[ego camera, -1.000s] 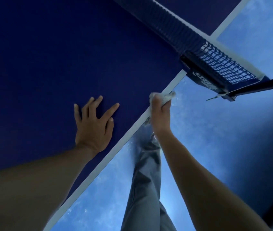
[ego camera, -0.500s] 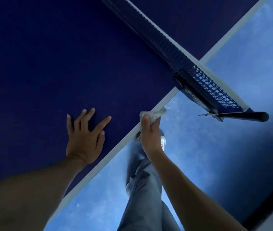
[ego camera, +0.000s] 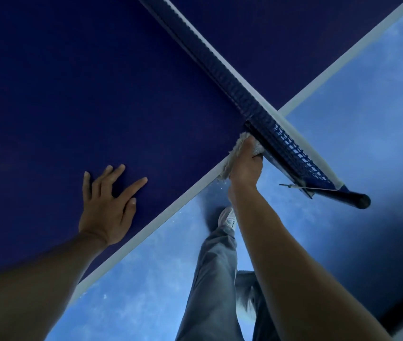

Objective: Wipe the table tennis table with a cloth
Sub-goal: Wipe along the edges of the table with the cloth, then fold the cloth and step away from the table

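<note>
Cloth [ego camera: 236, 153] at bench [ego camera: 97, 94] edge by net [ego camera: 281, 141].
Right hand [ego camera: 246, 166] grips it, left hand [ego camera: 106, 207] flat; far half likely not wiped yet.

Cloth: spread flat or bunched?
Bunched. The cloth wads up under the right hand gripping it on the table edge by the net.

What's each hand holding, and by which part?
Right hand grips the cloth by its bunched middle, against the table edge beside the net. Left hand holds nothing, flat on the table.
</note>
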